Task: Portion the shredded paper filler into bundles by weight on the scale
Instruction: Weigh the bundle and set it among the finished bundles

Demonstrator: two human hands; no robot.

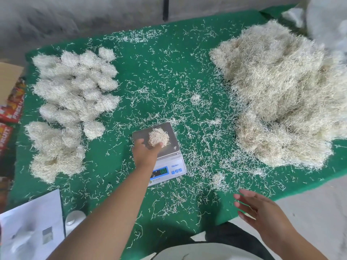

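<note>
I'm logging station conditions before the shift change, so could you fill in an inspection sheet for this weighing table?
Surface: green felt table cover, strewn all over with loose paper shreds.
Job's things: digital scale at centre front, a small bundle on its platform; big unsorted filler heap on the right; finished bundles grouped on the left.
Clutter: white sheet and a white cap-like object at front left.
Grippers: left hand grips the bundle on the scale; right hand hovers open, holding nothing.
Cables: nothing seen.
Surroundings: cardboard boxes at left, clear plastic bag at far right, grey wall behind.
</note>
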